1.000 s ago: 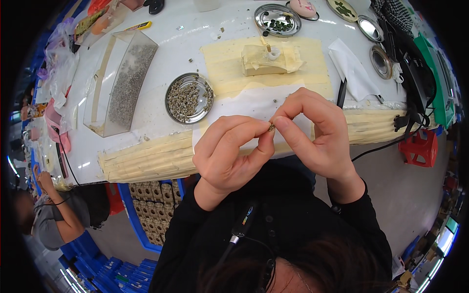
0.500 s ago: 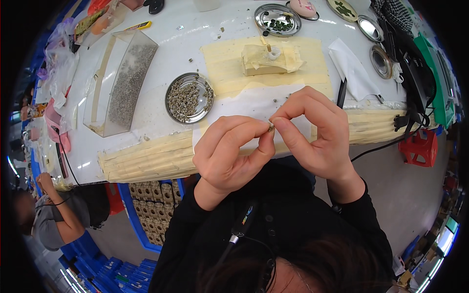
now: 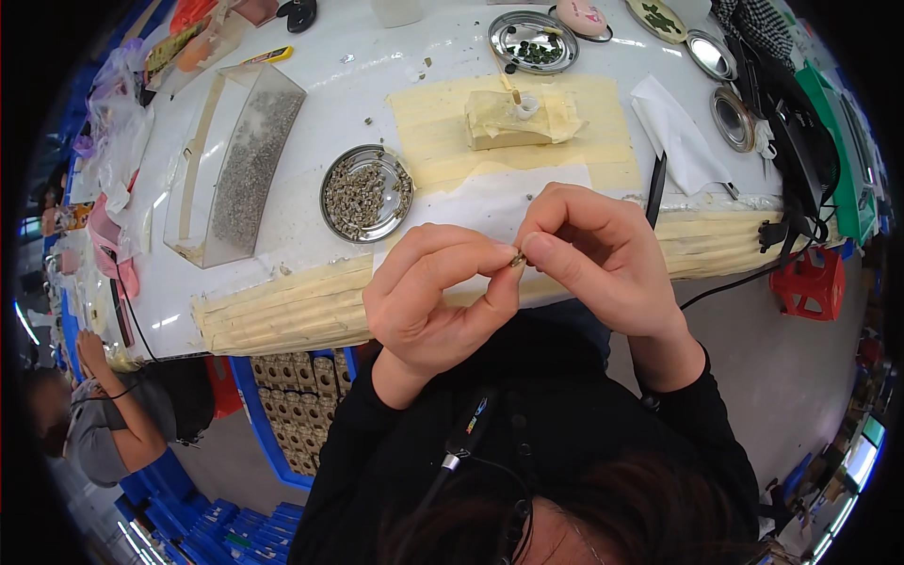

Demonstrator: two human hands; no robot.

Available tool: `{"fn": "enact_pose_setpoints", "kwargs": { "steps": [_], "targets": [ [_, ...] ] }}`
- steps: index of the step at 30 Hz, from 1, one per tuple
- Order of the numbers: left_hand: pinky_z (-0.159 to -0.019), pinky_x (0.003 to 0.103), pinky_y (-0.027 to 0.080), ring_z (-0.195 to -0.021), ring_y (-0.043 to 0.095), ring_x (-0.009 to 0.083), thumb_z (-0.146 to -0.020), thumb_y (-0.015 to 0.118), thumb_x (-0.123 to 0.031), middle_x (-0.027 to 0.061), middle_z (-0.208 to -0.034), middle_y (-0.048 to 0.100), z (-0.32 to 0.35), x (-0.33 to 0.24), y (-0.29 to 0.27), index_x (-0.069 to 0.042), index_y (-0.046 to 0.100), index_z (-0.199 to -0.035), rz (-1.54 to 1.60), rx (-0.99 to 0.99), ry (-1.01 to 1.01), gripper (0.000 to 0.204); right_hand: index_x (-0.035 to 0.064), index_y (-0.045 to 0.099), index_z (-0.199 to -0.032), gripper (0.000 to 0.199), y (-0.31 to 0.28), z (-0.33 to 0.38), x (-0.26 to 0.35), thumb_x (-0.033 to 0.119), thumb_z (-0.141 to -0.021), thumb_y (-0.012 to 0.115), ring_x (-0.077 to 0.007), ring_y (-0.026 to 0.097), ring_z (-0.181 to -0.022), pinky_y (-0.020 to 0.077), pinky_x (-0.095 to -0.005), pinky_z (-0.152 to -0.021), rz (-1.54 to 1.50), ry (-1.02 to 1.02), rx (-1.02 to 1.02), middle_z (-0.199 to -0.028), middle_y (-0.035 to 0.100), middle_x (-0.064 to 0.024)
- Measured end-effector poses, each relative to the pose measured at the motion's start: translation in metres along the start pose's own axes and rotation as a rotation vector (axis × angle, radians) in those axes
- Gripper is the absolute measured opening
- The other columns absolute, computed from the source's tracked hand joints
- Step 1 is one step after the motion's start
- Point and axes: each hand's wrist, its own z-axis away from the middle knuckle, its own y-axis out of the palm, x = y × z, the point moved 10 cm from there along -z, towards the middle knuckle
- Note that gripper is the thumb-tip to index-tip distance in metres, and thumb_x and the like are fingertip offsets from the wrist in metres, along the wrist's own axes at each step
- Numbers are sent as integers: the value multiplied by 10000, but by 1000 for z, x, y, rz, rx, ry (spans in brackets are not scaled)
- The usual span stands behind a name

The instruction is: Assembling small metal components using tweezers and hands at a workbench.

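From my remote seat, I had the left hand (image 3: pixel 424 292) nearly closed, thumb and forefinger pinching a small brownish-grey metallic piece (image 3: pixel 519 259) above a white paper sheet (image 3: pixel 461 202). The right hand (image 3: pixel 607 268) met it from three o'clock, thumb and forefinger drawn close together at the piece; I could not tell whether they gripped it too. Taking that piece as the dial's centre, I saw a round shiny metal dish (image 3: pixel 390 224) of small grey pieces at ten o'clock, and beyond it a clear plastic bin (image 3: pixel 209 221) holding more. A tape-wrapped cream block (image 3: pixel 513 137) sat at twelve, a folded white cloth-like sheet (image 3: pixel 673 141) at two, and a red plastic stool (image 3: pixel 808 282) at three.
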Motion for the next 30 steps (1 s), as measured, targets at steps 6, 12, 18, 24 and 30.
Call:
{"fn": "enact_pose_setpoints", "kwargs": {
  "steps": [6,12,18,24,30],
  "targets": [
    [-586,245,479,-683,618,162,-640,762,67,72,-774,648,1,11,-2,-25,698,-866,100,0,-75,252,-8,585,-902,100,5,1,-11,86,-929,564,-66,508,-744,413,-209,-670,-88,142,57,-843,564,-14],
    [-586,239,472,-679,612,153,-647,758,65,69,-775,645,1,14,-3,-25,703,-876,155,0,-95,252,-3,590,-913,122,9,2,-16,115,-933,568,-64,523,-728,430,-209,-660,-148,191,85,-838,580,-15],
    [-593,238,473,-682,615,152,-646,749,73,69,-779,646,-1,16,-1,-32,704,-885,181,40,-108,265,-5,593,-915,130,11,1,-19,122,-933,571,-67,531,-730,440,-211,-660,-195,182,99,-834,590,-21],
    [-603,242,477,-698,624,155,-647,746,70,74,-791,652,1,19,0,-35,701,-877,192,39,-135,256,6,624,-927,133,8,1,-19,138,-923,616,5,475,-667,373,-162,-570,-208,140,59,-787,590,39],
    [-611,241,476,-705,623,153,-652,745,70,78,-801,654,1,20,0,-30,699,-875,204,44,-148,248,1,583,-895,108,10,1,-17,102,-926,565,-63,520,-735,422,-213,-668,-170,184,87,-834,573,-14]
  ]
}}
